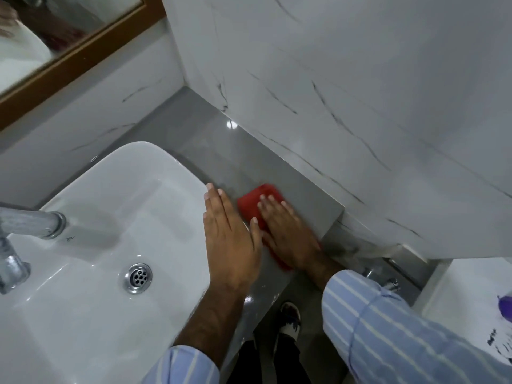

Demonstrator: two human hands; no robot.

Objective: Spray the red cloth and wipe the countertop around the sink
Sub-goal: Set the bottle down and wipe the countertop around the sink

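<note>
The red cloth [259,199] lies flat on the grey countertop [210,139], to the right of the white sink [116,206]. My right hand [288,234] presses down on the cloth with its fingers spread, covering most of it. Resting flat on the sink's right rim and the counter beside it is my left hand [230,239], fingers together and holding nothing. No spray bottle is clearly in view.
A metal tap [30,223] reaches over the sink from the left, and the drain [137,277] sits in the basin. White marble wall [346,106] borders the counter on the right. A wood-framed mirror [63,62] hangs behind. A purple object [505,304] lies at the right edge.
</note>
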